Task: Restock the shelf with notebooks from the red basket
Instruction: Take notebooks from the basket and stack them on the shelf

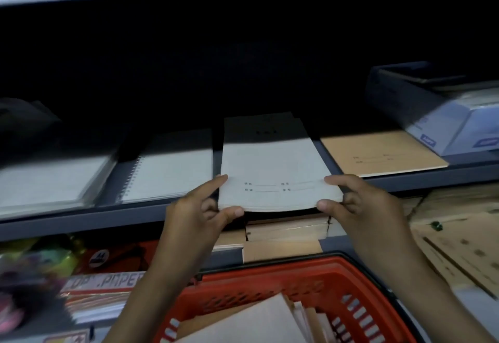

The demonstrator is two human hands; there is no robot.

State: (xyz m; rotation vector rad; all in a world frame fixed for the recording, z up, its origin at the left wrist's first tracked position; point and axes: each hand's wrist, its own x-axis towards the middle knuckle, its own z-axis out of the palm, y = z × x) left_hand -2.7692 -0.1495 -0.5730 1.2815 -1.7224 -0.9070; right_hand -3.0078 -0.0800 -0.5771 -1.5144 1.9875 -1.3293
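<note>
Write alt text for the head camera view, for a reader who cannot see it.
A left hand and right hand pinch the near corners of a pale notebook stack whose near edge overhangs the front of a grey shelf, between a spiral notebook and a tan notebook. Below, a red basket holds more notebooks.

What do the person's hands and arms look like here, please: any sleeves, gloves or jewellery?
The left hand and right hand are bare, with no gloves or rings visible. The left forearm and right forearm are bare too: no sleeve, watch or bracelet shows down to the frame's edge.
</note>
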